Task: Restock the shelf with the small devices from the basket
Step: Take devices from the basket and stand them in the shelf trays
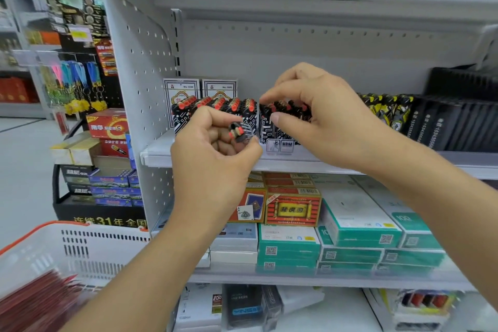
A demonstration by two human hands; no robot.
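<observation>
- Left hand [213,153], centre of the frame, has its fingers curled round a few small lighters [237,131]; their red-tipped tops stick out between thumb and forefinger, just in front of the shelf [159,152] edge.
- Right hand [318,116], just right of centre, reaches over the shelf with fingers bent, pinching the tops of the standing row of lighters [280,116].
- More black-and-white lighters [215,108] with red tops stand in rows left of that hand.
- White basket [89,245] with an orange rim sits at the lower left.
- Green-and-white boxes [358,226] fill the shelf below.
</observation>
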